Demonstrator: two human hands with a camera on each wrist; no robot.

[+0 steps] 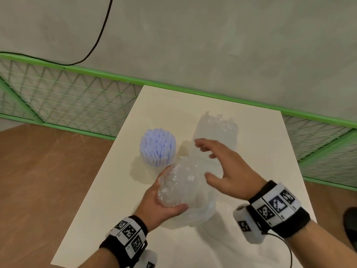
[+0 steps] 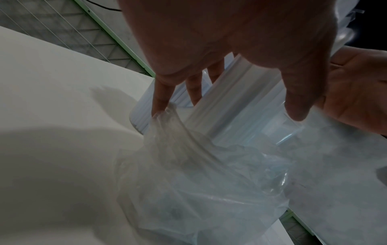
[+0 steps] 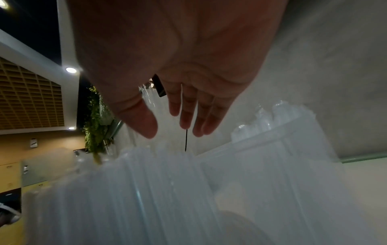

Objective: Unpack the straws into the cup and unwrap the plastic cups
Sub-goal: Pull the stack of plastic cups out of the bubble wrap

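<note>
The stack of plastic cups (image 1: 214,144) lies on its side on the white counter (image 1: 260,151). Its long axis runs from the person outward toward the far edge, slightly to the right. The far end, still showing crinkled film, points away; the near end sits between the two hands.

The left hand (image 1: 160,202) grips a bunched mass of clear wrapper (image 1: 179,182) at the near end of the stack, fingers and thumb curled round the film. In the left wrist view the film trails from the fingertips down to the counter.

The right hand (image 1: 226,169) hovers directly over the middle of the stack, fingers spread and relaxed, holding nothing. Whether it touches the cups cannot be determined. It is the nearer hand to the still-wrapped far section.

The cup of straws (image 1: 157,149) stands upright just left of the stack, already filled. Judgement: the straw step is complete; stripping the wrapper along the stack's axis remains.
</note>
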